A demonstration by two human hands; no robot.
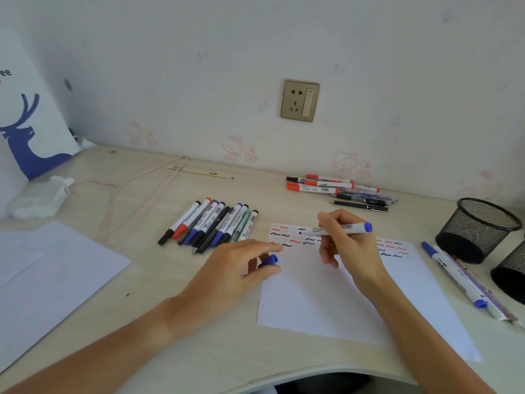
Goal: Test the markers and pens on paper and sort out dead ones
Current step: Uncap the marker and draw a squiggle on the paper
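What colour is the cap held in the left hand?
Blue cap, pinched by the left hand; head view.

Bare forearms, no sleeves, rings or watch.

A pale wall (199, 38) with faint cartoon prints and a brass socket (300, 100) backs the light wooden desk (142, 191).

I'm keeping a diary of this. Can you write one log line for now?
step: testing marker | right hand: holds marker over paper | left hand: holds blue cap | squiggles: on paper
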